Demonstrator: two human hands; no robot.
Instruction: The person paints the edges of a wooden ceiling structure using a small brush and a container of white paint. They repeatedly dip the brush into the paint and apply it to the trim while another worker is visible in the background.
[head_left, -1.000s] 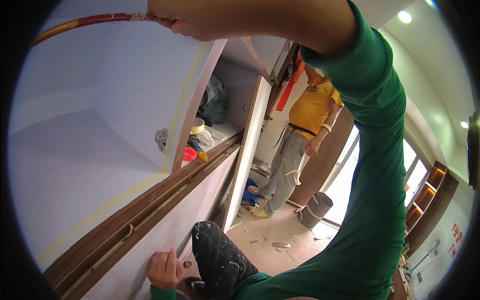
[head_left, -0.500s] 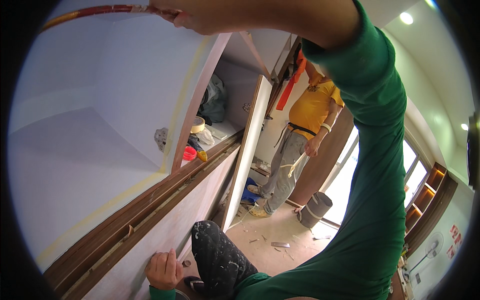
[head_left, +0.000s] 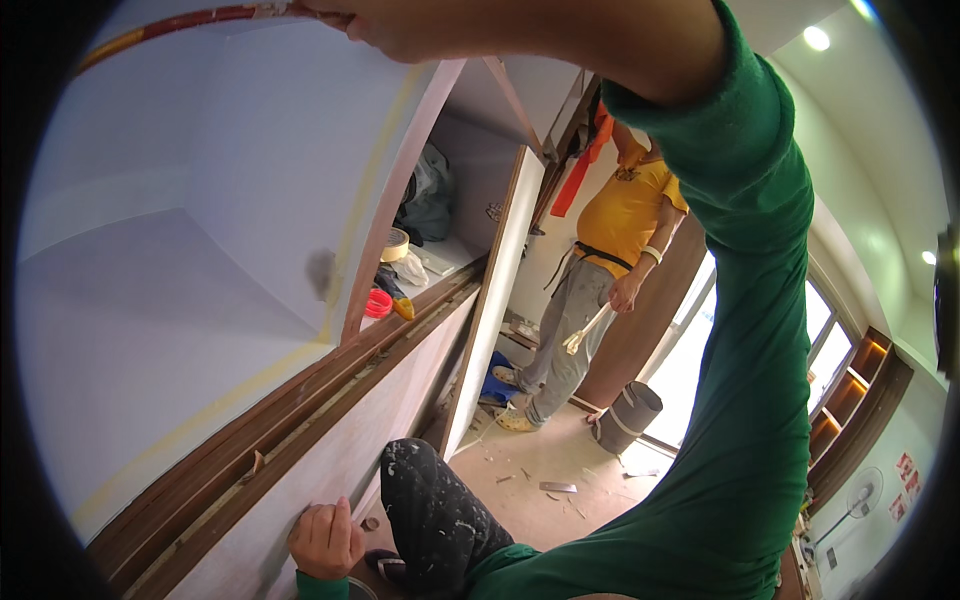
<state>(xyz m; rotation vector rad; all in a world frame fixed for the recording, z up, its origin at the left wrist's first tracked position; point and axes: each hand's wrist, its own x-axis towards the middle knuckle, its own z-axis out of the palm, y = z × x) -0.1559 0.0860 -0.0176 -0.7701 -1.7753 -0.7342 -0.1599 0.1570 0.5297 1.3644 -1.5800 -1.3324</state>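
Note:
My right arm, in a green sleeve, reaches up across the view. My right hand (head_left: 385, 28) is at the top edge, fingers curled beside a red-brown and yellowish strip (head_left: 150, 35); the frame cuts off what it grips. Low on the left, my left hand (head_left: 328, 540) is closed against the pale front panel (head_left: 290, 490) below a brown ledge (head_left: 240, 450); what lies inside its fingers is hidden. Between my hands opens a pale cabinet recess (head_left: 130, 270), edged with yellowish tape (head_left: 240, 390), with a blurred grey patch (head_left: 321, 275) on its wall.
A white door panel (head_left: 495, 300) stands ajar. The neighbouring compartment holds a tape roll (head_left: 396, 244), a red round item (head_left: 377, 303) and a dark bag (head_left: 430, 195). A person in yellow (head_left: 625, 215) stands beyond, holding a pale stick. A grey bin (head_left: 627, 417) and scraps (head_left: 557, 487) are on the floor.
My right hand has shifted slightly up at the top edge. My left hand has hardly moved. The pale thing in the other person's hand has swung a little.

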